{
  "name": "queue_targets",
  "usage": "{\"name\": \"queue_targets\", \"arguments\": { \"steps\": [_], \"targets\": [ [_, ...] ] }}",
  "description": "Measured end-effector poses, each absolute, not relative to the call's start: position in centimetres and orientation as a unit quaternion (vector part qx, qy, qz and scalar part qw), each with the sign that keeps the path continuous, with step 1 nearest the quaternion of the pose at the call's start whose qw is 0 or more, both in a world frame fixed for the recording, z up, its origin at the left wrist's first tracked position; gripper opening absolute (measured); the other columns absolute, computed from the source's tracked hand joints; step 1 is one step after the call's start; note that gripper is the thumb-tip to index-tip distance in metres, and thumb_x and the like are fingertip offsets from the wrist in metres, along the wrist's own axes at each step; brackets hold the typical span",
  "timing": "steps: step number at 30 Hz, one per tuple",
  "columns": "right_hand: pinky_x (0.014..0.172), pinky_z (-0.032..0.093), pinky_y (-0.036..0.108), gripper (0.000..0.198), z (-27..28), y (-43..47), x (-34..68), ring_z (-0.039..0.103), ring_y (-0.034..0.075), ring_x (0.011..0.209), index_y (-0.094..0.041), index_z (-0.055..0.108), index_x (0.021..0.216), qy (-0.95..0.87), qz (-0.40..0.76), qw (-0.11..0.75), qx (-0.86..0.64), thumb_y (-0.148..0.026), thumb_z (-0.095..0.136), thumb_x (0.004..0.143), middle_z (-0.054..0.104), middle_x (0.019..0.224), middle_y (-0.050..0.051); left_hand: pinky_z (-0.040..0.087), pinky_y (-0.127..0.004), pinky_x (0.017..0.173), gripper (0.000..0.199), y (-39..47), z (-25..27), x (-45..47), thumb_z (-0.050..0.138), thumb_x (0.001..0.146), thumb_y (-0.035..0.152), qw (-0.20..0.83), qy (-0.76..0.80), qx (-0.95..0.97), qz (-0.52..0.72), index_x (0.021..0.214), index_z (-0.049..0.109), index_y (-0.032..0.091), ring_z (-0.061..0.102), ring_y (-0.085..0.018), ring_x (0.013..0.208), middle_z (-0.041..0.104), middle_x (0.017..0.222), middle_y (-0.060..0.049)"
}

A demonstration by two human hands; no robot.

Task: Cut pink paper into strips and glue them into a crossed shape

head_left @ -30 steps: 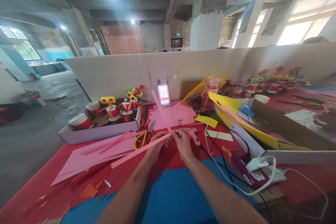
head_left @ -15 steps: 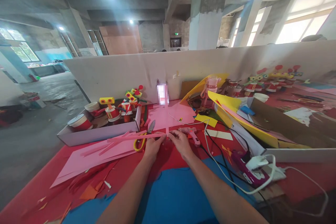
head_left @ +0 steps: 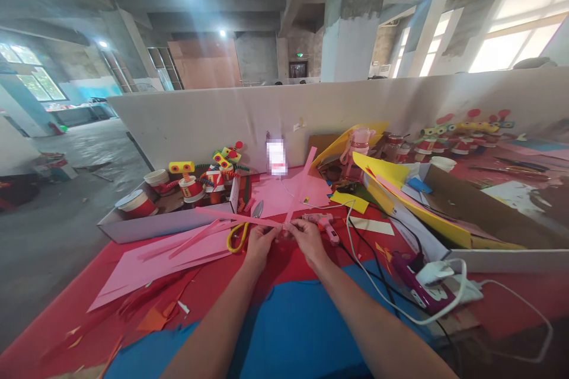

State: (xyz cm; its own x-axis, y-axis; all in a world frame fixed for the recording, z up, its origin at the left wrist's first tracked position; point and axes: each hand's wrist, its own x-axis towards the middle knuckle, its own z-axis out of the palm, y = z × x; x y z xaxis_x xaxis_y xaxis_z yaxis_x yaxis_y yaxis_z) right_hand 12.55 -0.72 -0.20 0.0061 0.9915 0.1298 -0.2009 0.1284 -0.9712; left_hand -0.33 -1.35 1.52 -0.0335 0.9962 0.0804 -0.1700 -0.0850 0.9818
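Two long pink paper strips meet at my fingertips. One paper strip (head_left: 237, 217) stretches left from the pinched fingers of my left hand (head_left: 262, 243). The other strip (head_left: 302, 185) slants up and to the right from the pinch of my right hand (head_left: 307, 241). Whether their ends are joined is hidden by the fingers. Beside my left hand lie yellow-handled scissors (head_left: 239, 238), partly under the strip. A pink glue gun (head_left: 326, 226) rests just right of my right hand. Pink paper sheets (head_left: 169, 260) lie to the left, with another pink sheet (head_left: 267, 192) beyond my hands.
A white box (head_left: 164, 228) at left holds paper-cup robot figures (head_left: 192, 185). At right, another box (head_left: 498, 259) contains yellow and pink paper. A purple power strip (head_left: 418, 284) with white plugs and cables sits before it. A pale partition (head_left: 213, 118) stands behind the table.
The upright strip has swung over to the right and now slants. The left strip has lifted and bowed slightly. Both hands stay pinched in nearly the same spot.
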Motion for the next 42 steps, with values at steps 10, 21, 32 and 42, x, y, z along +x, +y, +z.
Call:
{"name": "queue_targets", "arguments": {
  "steps": [10,21,32,42],
  "targets": [
    [0.066,0.055,0.031,0.034,0.3,-1.1,12.5,0.065,0.017,0.061,-0.02,0.065,0.072,-0.464,0.546,0.586,-0.379,-0.048,0.08,0.06,0.069,0.066,0.001,0.039,-0.023,0.052,0.033,-0.8,0.6,-0.6,0.081,0.061,0.043,0.507,0.452,0.477,0.558,0.067,0.068,0.013,0.05,-0.01,0.051,0.06,0.055,0.0],
    [0.059,0.053,0.03,0.037,0.0,-0.3,12.9,0.063,0.016,0.054,-0.02,0.061,0.064,-0.483,0.54,0.564,-0.397,-0.048,0.082,0.053,0.065,0.058,-0.002,0.042,-0.026,0.056,0.023,-1.1,1.4,-0.8,0.081,0.059,0.038,0.436,0.49,0.531,0.537,0.061,0.072,0.017,0.056,-0.017,0.057,0.066,0.056,-0.002],
    [0.063,0.052,0.03,0.027,0.4,-0.8,12.8,0.064,0.018,0.059,-0.019,0.063,0.064,-0.494,0.499,0.584,-0.407,-0.044,0.074,0.064,0.069,0.06,0.003,0.036,-0.022,0.053,0.032,-1.1,1.1,-0.6,0.079,0.063,0.045,0.493,0.459,0.509,0.537,0.064,0.067,0.015,0.049,-0.01,0.052,0.06,0.055,0.0],
    [0.063,0.051,0.031,0.021,0.1,-0.6,12.8,0.065,0.02,0.061,-0.018,0.069,0.061,-0.488,0.5,0.58,-0.42,-0.039,0.071,0.065,0.07,0.061,0.004,0.036,-0.022,0.052,0.03,-1.1,1.3,-0.7,0.079,0.064,0.043,0.491,0.457,0.516,0.534,0.064,0.068,0.015,0.048,-0.01,0.051,0.061,0.055,0.0]
  ]
}}
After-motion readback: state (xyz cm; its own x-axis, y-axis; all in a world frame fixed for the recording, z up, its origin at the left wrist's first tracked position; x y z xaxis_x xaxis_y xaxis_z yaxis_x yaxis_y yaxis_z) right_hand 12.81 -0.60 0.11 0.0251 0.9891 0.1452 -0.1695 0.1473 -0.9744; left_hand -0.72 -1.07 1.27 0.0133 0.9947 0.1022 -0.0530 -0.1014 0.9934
